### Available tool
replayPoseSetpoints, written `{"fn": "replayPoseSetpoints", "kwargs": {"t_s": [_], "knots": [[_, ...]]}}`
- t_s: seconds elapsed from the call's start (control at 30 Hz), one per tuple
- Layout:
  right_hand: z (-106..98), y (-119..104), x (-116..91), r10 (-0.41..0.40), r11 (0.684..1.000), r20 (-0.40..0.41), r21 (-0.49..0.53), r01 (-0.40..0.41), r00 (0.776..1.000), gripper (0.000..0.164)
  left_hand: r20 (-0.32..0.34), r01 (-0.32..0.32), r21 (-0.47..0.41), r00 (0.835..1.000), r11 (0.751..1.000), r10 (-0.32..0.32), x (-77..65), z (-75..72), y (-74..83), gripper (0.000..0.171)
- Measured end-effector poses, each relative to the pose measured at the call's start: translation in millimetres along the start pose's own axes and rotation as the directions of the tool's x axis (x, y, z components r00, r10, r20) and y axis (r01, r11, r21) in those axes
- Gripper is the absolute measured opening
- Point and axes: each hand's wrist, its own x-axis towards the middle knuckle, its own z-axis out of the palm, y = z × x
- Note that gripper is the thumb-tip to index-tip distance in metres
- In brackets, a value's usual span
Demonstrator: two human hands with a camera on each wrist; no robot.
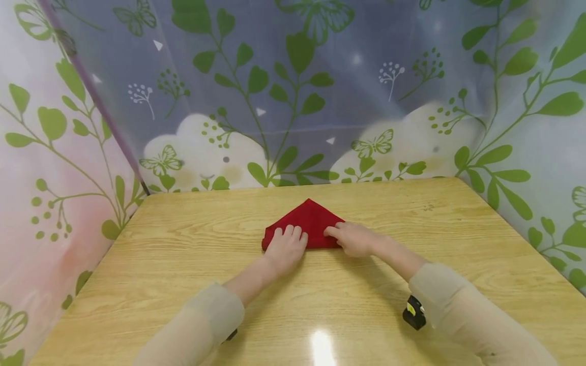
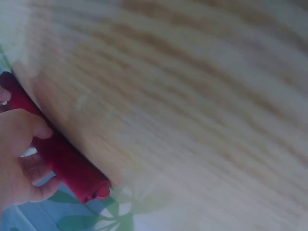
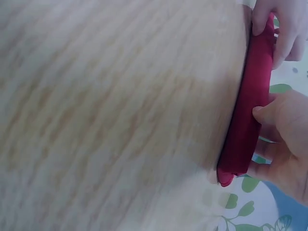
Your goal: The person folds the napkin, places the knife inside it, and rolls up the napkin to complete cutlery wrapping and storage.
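A red cloth (image 1: 316, 218) lies on the wooden table, its far part a flat triangle pointing away from me and its near edge rolled into a thick tube. My left hand (image 1: 287, 248) grips the left part of the roll from above. In the left wrist view, the thumb presses the near side of the rolled cloth (image 2: 72, 166), with the fingers over its far side. My right hand (image 1: 354, 239) holds the right part the same way; the right wrist view has its thumb on the roll (image 3: 245, 110). Both roll ends stick out past the hands.
The wooden table (image 1: 183, 254) reaches back to a printed fabric backdrop (image 1: 274, 101) with leaves and butterflies, which also hangs at both sides. A small black device (image 1: 414, 312) with a yellow mark is beneath the right sleeve. Light glares off the table's near part.
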Motion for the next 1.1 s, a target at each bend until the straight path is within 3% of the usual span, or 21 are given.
{"fn": "replayPoseSetpoints", "kwargs": {"t_s": [0.13,0.4,0.6,0.8,1.1], "knots": [[-2,0,2,0.017,0.999,0.02,0.035,-0.017,1.0,0.028,0.019,-0.006,-0.013,1.0,1.0,0.007,-1.0,-3.1,-2.0,0.044],[-2,-2,2,0.05,0.999,0.033,0.005,-0.05,0.998,0.029,-0.036,-0.021,-0.133,0.999,0.991,0.017,-1.7,0.5,-4.1,0.033],[1,0,1,0.064,0.998,0.026,0.023,-0.065,0.998,0.03,-0.021,-0.003,-0.166,1.0,0.986,-0.001,2.2,-0.9,-3.5,0.029],[8,-4,-3,0.065,0.991,-0.055,-0.115,-0.071,0.996,0.03,0.03,0.034,-0.193,0.999,0.981,-0.029,5.5,-5.0,-2.9,0.026],[12,-10,-8,0.013,0.943,-0.135,-0.328,-0.057,0.991,0.024,0.056,0.061,-0.245,0.997,0.968,-0.049,8.3,-7.2,-4.9,0.025]]}}
